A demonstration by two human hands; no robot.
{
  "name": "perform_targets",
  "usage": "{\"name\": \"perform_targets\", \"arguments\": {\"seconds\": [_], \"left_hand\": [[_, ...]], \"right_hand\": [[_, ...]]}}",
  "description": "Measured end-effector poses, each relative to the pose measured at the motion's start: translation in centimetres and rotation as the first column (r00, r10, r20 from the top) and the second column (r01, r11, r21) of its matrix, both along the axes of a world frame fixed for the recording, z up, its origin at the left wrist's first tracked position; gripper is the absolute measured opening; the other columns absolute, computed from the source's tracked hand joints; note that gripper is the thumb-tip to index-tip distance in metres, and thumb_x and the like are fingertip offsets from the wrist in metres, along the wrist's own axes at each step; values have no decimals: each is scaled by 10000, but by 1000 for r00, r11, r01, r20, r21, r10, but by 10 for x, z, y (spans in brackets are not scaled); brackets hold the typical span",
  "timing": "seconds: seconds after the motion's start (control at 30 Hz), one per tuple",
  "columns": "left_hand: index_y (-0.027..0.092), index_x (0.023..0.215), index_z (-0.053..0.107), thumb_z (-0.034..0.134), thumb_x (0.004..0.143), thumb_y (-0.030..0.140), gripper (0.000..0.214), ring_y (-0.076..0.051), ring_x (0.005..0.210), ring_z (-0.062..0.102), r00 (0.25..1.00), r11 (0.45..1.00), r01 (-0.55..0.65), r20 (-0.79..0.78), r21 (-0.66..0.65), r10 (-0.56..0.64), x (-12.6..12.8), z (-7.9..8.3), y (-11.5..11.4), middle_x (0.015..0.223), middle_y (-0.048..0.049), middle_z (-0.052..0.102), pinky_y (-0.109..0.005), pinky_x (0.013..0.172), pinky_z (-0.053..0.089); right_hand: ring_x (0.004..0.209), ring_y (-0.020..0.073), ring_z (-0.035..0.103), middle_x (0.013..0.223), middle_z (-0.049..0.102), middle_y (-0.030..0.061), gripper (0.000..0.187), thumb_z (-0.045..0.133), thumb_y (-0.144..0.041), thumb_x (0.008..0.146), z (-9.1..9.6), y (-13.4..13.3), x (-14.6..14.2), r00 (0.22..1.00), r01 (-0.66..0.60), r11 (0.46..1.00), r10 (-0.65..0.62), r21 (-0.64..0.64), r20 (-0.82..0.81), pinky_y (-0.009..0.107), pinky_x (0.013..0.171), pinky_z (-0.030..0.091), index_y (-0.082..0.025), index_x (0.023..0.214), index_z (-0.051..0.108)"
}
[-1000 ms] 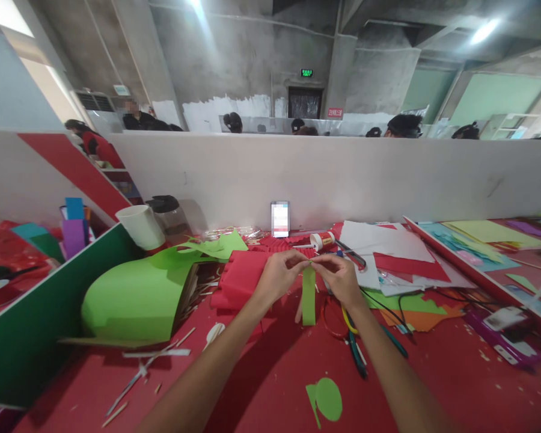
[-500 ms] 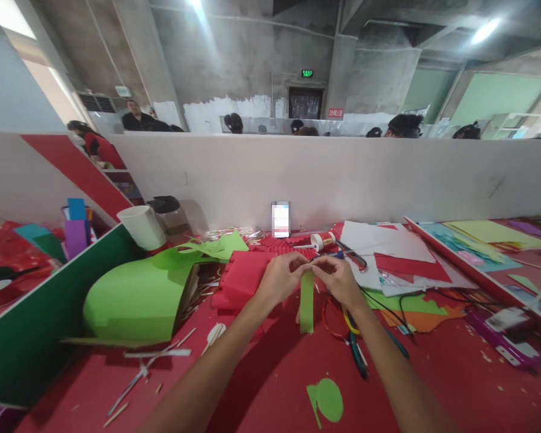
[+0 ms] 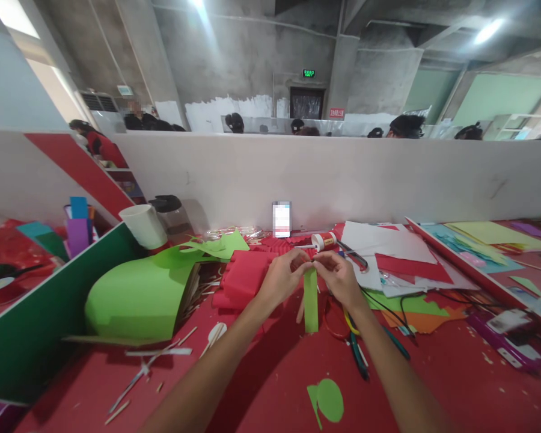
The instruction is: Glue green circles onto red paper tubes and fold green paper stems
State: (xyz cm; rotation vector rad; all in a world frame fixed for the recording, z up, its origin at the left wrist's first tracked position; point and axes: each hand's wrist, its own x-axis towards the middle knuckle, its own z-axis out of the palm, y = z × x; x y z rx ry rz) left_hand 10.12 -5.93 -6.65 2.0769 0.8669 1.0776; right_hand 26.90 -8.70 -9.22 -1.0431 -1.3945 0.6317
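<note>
A light green paper strip (image 3: 311,304) hangs down from between my hands, its upper end pinched at the fingertips. My left hand (image 3: 283,275) is closed on the top of the strip from the left. From the other side my right hand (image 3: 338,275) pinches the same end, thumb and fingers together. The fingertips of both hands nearly meet, and they hide the strip's upper end. Folded red paper (image 3: 243,273) lies just left of my left hand. Below my right hand are pliers with dark green handles (image 3: 358,355).
A curved green sheet (image 3: 137,300) stands at left beside a white roll (image 3: 143,225). A phone (image 3: 282,219) leans on the white partition (image 3: 234,174). White sheets (image 3: 388,240) and a purple device (image 3: 500,337) lie at right. A green paper oval (image 3: 330,400) lies in front.
The hanging end of the green strip has swung slightly to the right. Both hands keep their pinch in nearly the same place, with the right fingers a little shifted.
</note>
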Motion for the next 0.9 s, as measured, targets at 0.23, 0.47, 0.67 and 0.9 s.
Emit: {"name": "perform_targets", "arguments": {"seconds": [0.23,0.47,0.67,0.9], "left_hand": [[200,934,657,608,846,253,114,-144,763,613,1000,1000,-15,16,25,14,2,-3,0,868,-10,700,-241,708,460],[192,914,690,583,869,296,156,-152,750,601,997,998,-50,-53,38,52,-1,-5,5,851,-26,701,-242,684,442],[183,884,690,539,900,369,240,-158,729,577,985,991,-69,-147,119,87,-2,-4,6,827,-44,677,-245,661,428],[187,908,698,528,910,370,250,-156,723,584,981,988,-57,-178,142,82,-3,-5,7,834,-49,685,-238,649,426]], "right_hand": [[792,200,664,833,719,43,187,691,-356,791,1,1,2,998,8,1000,-9,-22,-61,304,736,527,-191,876,709],[885,216,678,946,736,51,203,720,-320,773,-1,0,3,998,-56,998,55,-26,-24,326,809,527,-208,943,721],[898,211,656,954,717,48,172,688,-333,816,2,-2,4,991,45,996,-54,71,126,308,798,514,-220,940,722],[868,209,659,912,727,46,167,673,-359,831,4,-5,4,982,78,993,-92,88,164,299,780,512,-215,894,728]]}}
